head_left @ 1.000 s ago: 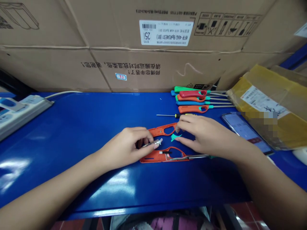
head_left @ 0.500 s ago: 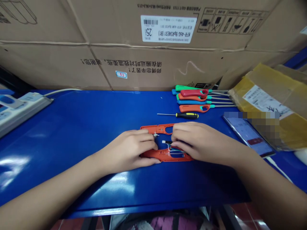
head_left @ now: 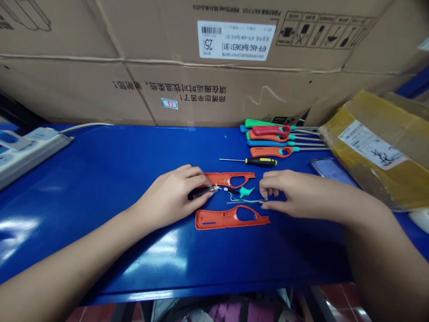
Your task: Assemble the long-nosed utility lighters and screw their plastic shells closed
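Note:
My left hand [head_left: 182, 192] is closed on a dark lighter fuel tank [head_left: 200, 193] with a small metal valve at its right end; the fingers hide part of it. My right hand [head_left: 290, 194] pinches the end of a thin wire and tube [head_left: 247, 201]. Between my hands lie a black igniter [head_left: 233, 191] with a white tip and a teal trigger [head_left: 247, 192]. One orange lighter shell half [head_left: 228, 180] lies behind them, partly covered by my left fingers. The other orange shell half [head_left: 217, 219] lies nearer me, inner side up.
A black and yellow screwdriver [head_left: 261, 162] lies behind the parts. Beyond it are several lighters [head_left: 271, 137] in a pile. A phone [head_left: 331, 171] and a taped parcel [head_left: 375, 147] are at the right, a power strip [head_left: 30, 150] at the left. A large carton [head_left: 167, 44] stands behind.
The inner parts have come away from the nearer shell half, which now lies untouched. My right hand has moved right with the wire end. My left hand has shifted slightly back with the tank.

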`<state>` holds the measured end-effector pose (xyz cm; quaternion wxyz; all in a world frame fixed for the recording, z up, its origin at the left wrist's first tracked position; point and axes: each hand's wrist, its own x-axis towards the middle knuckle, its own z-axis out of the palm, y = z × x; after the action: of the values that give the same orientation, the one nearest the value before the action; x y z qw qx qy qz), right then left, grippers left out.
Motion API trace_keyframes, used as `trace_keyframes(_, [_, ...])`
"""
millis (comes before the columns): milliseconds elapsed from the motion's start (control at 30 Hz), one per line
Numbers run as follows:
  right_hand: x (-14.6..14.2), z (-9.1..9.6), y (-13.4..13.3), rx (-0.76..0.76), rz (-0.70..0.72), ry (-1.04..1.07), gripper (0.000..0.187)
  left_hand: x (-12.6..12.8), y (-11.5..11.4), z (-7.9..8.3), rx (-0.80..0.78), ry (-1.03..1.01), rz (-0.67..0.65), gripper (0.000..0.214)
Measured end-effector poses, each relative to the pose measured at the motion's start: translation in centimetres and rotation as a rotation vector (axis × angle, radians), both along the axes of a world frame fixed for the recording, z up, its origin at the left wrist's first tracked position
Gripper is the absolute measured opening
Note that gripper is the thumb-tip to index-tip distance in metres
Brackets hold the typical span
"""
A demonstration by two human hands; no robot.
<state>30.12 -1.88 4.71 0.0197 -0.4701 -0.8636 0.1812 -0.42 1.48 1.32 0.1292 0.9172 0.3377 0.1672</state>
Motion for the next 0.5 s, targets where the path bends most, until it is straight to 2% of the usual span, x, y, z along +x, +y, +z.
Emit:
trace_keyframes(100, [-0.2, -0.3, 0.4, -0.041, 0.020, -0.044, 0.007, -0.1, 0.3, -0.2, -0.041, -0.012, 0.028, 0.019])
trace_keyframes(267, [-1.7, -0.3, 0.9, 0.124, 0.037, -0.085, 0.016, -0.4, 0.6, -0.2, -0.044, -0.026, 0.086, 0.022])
trace_keyframes(500, [-2.9, 0.7, 0.0, 0.258, 0.043, -0.222, 0.014, -0.4, 0.6, 0.0, 0.037, -0.013, 0.104, 0.023])
